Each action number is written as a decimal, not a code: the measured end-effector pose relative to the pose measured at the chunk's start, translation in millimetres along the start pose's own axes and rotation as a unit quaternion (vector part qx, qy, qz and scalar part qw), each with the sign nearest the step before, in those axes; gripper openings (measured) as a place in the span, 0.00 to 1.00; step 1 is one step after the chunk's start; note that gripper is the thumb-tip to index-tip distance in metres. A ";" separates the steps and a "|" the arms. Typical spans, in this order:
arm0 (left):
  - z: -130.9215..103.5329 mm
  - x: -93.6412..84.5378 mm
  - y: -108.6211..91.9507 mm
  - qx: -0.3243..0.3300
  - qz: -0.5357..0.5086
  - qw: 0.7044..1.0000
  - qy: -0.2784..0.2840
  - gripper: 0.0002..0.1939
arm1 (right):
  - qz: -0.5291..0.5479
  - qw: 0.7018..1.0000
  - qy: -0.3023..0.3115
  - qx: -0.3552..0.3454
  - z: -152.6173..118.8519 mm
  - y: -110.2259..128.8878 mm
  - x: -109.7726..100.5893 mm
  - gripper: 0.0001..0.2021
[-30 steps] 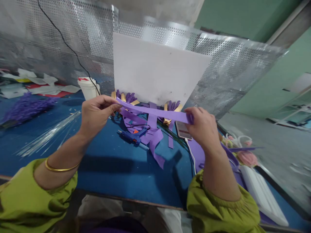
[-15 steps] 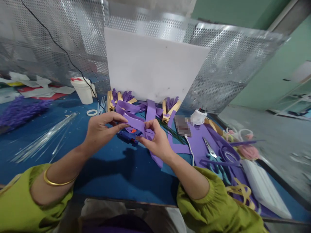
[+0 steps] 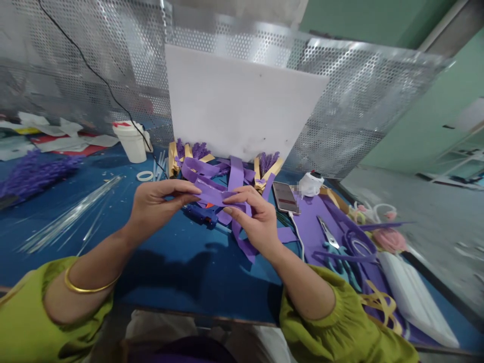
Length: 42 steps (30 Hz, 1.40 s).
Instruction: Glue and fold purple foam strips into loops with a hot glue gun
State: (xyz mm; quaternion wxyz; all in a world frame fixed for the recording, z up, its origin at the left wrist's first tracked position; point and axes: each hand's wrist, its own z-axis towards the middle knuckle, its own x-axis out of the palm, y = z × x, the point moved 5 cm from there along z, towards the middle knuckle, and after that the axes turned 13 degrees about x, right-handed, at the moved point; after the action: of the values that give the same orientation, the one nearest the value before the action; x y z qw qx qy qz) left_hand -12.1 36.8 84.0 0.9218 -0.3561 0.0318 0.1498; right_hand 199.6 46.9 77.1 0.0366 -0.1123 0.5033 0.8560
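Observation:
A purple foam strip [image 3: 212, 194] is stretched between my two hands above the blue table. My left hand [image 3: 161, 201] pinches its left end, thumb below and fingers on top. My right hand [image 3: 255, 217] pinches it farther right, with the thumb and fingers pressed together. A shiny line, like clear glue, shows along the strip's upper edge. Below it lies a blue glue gun [image 3: 202, 215] with an orange part, partly hidden by the strip. More purple strip loops behind and hangs down beside my right hand.
Small lavender bunches in tan wrapping [image 3: 267, 166] stand at the back by a white board [image 3: 242, 101]. Clear sticks [image 3: 71, 217] and purple flowers [image 3: 34, 174] lie left, near a white cup [image 3: 130, 142]. Rightward are a phone [image 3: 286, 197], pliers [image 3: 333, 247] and white foam [image 3: 418, 297].
My right hand has turned and closed over the strip, its fingers now lying farther across it. The left hand keeps its pinch. More of the glue gun shows.

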 end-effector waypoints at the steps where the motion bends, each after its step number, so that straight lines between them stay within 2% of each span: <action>1: -1.0 -0.1 1.0 -0.016 -0.006 1.000 -0.009 0.02 | 0.009 1.000 -0.006 0.010 -0.3 -1.4 0.2 0.02; 8: -8.6 6.9 13.8 -0.089 -0.057 0.993 -0.044 0.05 | 0.082 0.993 -0.028 0.085 -2.2 -11.4 3.0 0.07; 12: -11.6 10.9 19.3 -0.079 -0.095 0.990 -0.067 0.09 | 0.104 0.986 -0.026 0.128 -3.0 -14.8 5.8 0.08; 16: -11.9 9.6 15.1 -0.058 -0.089 0.990 -0.094 0.10 | 0.106 0.983 -0.019 0.145 -4.1 -15.8 7.7 0.08; 21: -14.1 10.0 15.7 -0.068 -0.086 0.988 -0.111 0.12 | 0.100 0.987 -0.054 0.111 -5.6 -14.6 4.6 0.07; 27: -15.7 15.5 16.2 -0.095 -0.142 0.980 -0.101 0.16 | 0.064 0.993 -0.070 0.066 -8.3 -8.4 2.9 0.07; 31: -14.2 17.1 10.9 -0.107 -0.160 0.977 -0.094 0.27 | 0.062 0.994 -0.072 0.057 -9.7 -7.6 2.7 0.08; 36: -17.1 19.8 14.5 -0.140 -0.164 0.974 -0.071 0.16 | 0.052 0.995 -0.080 0.005 -12.5 -4.6 1.6 0.07; 42: -16.6 24.2 19.4 -0.177 -0.215 0.959 -0.047 0.14 | 0.023 0.995 -0.073 -0.061 -15.1 0.8 1.0 0.07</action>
State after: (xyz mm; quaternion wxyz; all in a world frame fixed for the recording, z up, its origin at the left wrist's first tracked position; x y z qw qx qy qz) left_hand 5.9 45.5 55.1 0.8552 -0.5042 -0.1159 -0.0318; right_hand 200.8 33.3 70.5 0.0466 -0.0398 0.4490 0.8914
